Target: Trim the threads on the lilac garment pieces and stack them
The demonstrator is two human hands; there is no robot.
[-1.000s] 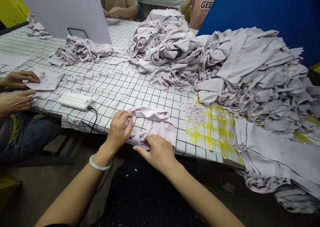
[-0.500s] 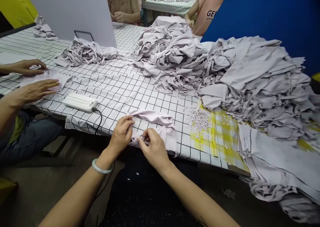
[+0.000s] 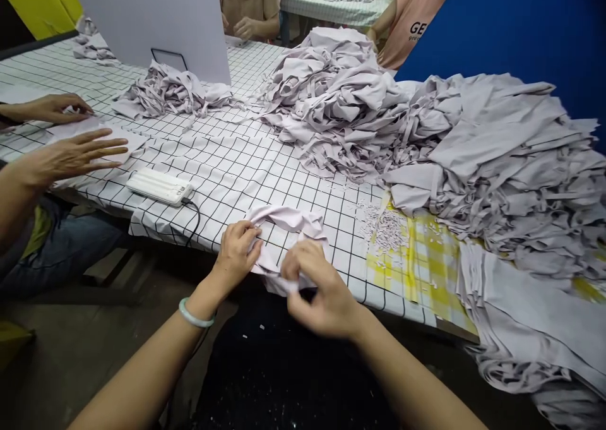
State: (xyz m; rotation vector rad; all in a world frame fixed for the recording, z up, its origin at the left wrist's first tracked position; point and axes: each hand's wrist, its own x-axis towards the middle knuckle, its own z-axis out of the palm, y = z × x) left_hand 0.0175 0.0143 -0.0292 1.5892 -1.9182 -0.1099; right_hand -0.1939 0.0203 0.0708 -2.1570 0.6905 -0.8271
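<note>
A thin pale lilac fabric piece [image 3: 293, 220] lies bunched in a loop at the near table edge. My left hand [image 3: 238, 247], with a pale green bangle on the wrist, is closed on the loop's left side, thumb against fingers. At the near right side my right hand [image 3: 324, 288] is curled, somewhat blurred, with a bit of the pale cloth showing between thumb and fingertips. Part of the cloth is hidden behind this hand.
Large heaps of the same cloth [image 3: 336, 95] fill the back and right. Small white bits [image 3: 391, 228] lie on a yellow checked cover [image 3: 435, 266]. A white power bank [image 3: 158, 185] with a cable sits left. A co-worker's hands [image 3: 71, 155] rest on cloth farther left.
My right hand has moved right and slightly nearer me, pulling at the cloth's near edge. My left hand stays at the left side. The co-worker's near hand has spread its fingers.
</note>
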